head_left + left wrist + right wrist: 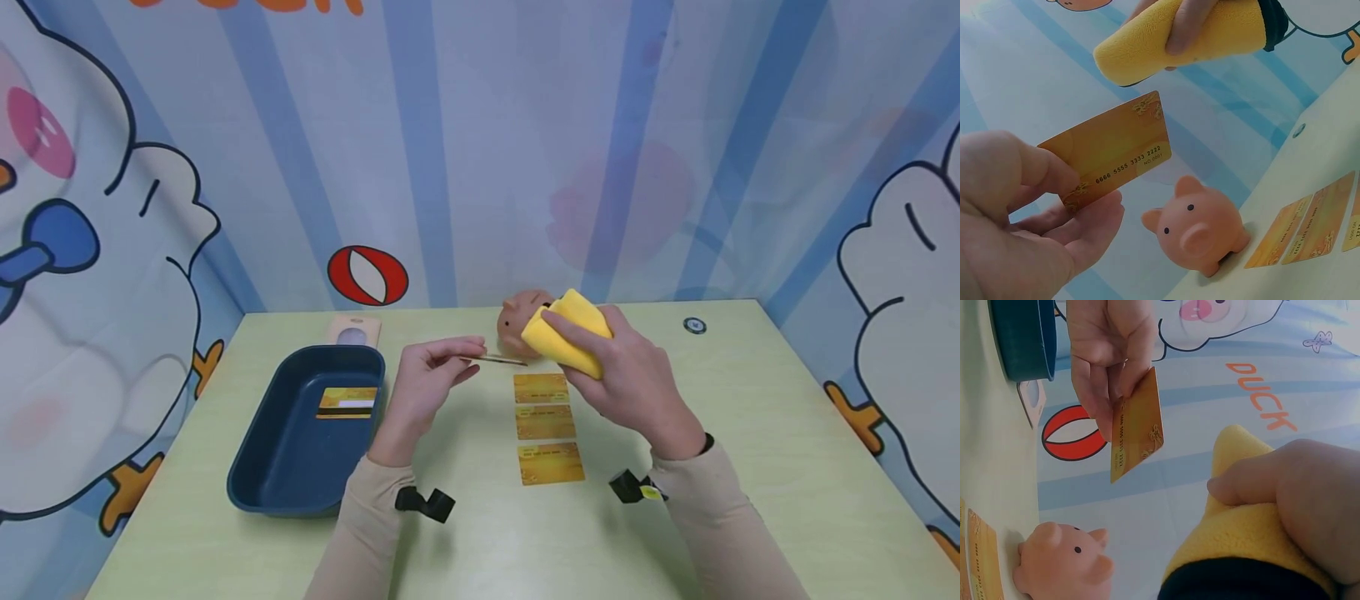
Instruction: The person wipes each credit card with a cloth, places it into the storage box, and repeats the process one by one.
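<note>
Between thumb and fingers my left hand point(426, 385) pinches a gold bank card point(1116, 150) by one end, its number side showing in the left wrist view. My right hand point(633, 379) grips a folded yellow cloth point(570, 333) with a dark edge, held up to the right of the card and apart from it. Behind the hands a pink piggy bank point(1200, 222) stands on the table, partly hidden by the cloth in the head view. In front of it, three gold cards lie in a column, the nearest card point(551, 463) closest to me.
A dark blue tray point(258, 467) stands at the left, with another gold card point(347, 403) inside, stripe side up. Behind the tray lies a pale flat item point(363, 327) with a round window. A small round dark disc point(694, 326) lies at the back right.
</note>
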`<state>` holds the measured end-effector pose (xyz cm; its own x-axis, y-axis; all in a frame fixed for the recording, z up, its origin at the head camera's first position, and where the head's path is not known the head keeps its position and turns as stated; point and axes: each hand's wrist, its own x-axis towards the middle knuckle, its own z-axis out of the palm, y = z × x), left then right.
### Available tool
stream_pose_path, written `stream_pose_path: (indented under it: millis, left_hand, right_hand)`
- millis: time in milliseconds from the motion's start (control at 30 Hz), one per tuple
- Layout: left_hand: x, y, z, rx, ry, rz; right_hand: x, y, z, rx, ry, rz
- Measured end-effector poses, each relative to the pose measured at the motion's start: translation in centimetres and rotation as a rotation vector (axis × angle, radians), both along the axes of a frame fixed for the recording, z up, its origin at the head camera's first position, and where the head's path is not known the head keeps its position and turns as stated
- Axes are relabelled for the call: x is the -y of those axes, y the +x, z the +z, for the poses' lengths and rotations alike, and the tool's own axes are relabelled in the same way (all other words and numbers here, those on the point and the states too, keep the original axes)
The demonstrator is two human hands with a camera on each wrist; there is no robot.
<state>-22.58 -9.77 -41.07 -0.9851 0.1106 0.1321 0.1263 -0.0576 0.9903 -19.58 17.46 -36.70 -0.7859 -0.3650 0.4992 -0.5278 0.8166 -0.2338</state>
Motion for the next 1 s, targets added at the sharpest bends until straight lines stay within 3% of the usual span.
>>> stream_pose_path:
  millis: [333,1000]
  left_hand:
    - [-0.11,-0.07,0.05,0.001,0.022,0.007]
    - [0.28,0.29,0.33,0.019,0.007,-0.138]
  right_hand:
    - [0.11,0.0,0.02,0.009,0.01,-0.003]
    - [0.15,-0.06,-0.1,0.022,0.015,-0.009]
